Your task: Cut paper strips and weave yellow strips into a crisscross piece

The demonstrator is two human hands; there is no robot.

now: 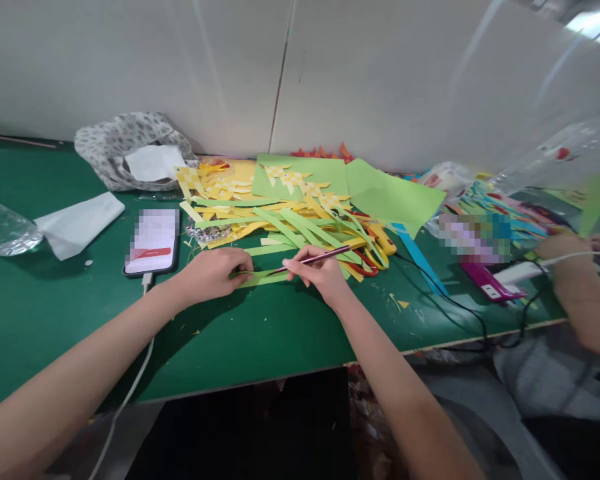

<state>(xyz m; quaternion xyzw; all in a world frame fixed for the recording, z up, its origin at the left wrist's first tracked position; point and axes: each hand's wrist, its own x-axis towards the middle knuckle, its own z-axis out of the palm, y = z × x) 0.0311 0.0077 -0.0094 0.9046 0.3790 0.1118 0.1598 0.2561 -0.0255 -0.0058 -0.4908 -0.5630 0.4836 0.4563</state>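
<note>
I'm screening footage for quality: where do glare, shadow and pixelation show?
Head view: glare at the upper-right lamp, pale streaks on the wall; head view: shadow below the left hand; head view: pixelation on the phone screen and a patch at right.

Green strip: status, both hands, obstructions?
Left hand holds green strip. Right hand holds pen, tip at strip. Strip pile just beyond hands.

The pen-like tool (325, 255) is maroon, the mid-frame paper strips (305, 230) lime, the tabletop (230, 353) green, the upper-left cloth (103, 147) grey-patterned white.
</note>
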